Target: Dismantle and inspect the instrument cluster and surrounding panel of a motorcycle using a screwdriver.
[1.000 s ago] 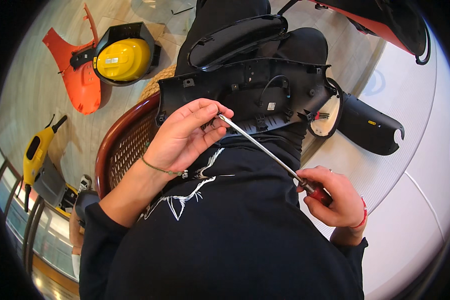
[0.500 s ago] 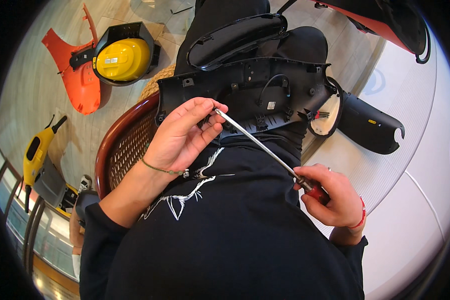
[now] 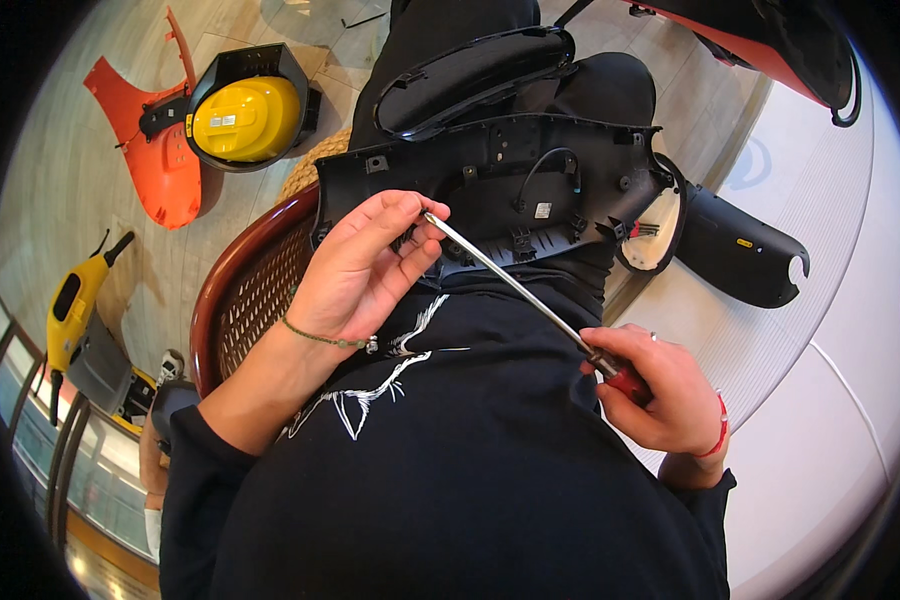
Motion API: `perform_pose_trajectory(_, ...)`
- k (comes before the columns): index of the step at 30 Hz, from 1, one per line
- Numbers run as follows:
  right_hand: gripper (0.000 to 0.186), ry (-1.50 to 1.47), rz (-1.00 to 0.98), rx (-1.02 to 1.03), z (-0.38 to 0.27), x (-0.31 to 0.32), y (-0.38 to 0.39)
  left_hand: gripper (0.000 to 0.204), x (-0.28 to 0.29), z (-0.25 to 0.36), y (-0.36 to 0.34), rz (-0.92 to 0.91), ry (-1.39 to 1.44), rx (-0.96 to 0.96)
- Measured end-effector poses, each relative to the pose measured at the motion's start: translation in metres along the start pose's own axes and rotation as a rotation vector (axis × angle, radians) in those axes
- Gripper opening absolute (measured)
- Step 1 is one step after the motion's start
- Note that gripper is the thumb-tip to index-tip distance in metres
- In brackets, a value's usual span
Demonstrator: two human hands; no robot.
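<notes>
A long screwdriver (image 3: 510,285) lies slantwise across my lap, its red handle closed in my right hand (image 3: 652,388). The tip of its silver shaft meets the fingers of my left hand (image 3: 370,250). Those fingers are pinched round a small dark piece at the tip, too small to name. Just beyond my hands, a wide black plastic shell (image 3: 450,205) rests on my lap with its inner side up. The shell carries clips, screw posts and a curved black cable (image 3: 530,172).
A long black oval cover (image 3: 475,82) lies farther across my legs. To the right, a black curved panel (image 3: 740,245) sits on a white ridged surface (image 3: 820,190). Orange (image 3: 170,185) and yellow (image 3: 245,118) parts lie at left, near a woven chair (image 3: 255,270).
The screwdriver and my right hand have shifted slightly left and up. My left fingertips have moved a little the same way, still at the tip.
</notes>
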State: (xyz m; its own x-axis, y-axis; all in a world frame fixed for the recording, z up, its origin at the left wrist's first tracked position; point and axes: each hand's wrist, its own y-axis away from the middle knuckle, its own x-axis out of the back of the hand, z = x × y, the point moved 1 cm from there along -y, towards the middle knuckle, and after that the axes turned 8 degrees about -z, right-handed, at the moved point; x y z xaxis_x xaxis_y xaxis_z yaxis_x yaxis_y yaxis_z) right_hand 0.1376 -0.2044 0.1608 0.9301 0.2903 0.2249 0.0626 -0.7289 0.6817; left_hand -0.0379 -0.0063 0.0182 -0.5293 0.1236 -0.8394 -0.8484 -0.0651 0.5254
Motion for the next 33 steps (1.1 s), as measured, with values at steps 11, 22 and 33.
perform_pose_trajectory(11,0.050,-0.106,0.120,0.216,-0.007,0.000,-0.001,0.018,0.008,0.001,0.004,0.082,-0.021,-0.132)
perform_pose_trajectory(22,0.032,-0.821,0.493,0.693,-0.004,0.011,0.014,0.016,-0.011,0.001,-0.002,0.076,0.105,-0.161)
perform_pose_trajectory(33,0.033,-0.778,0.565,0.847,0.007,0.041,0.026,0.012,-0.020,-0.003,-0.012,-0.011,-0.261,0.055)
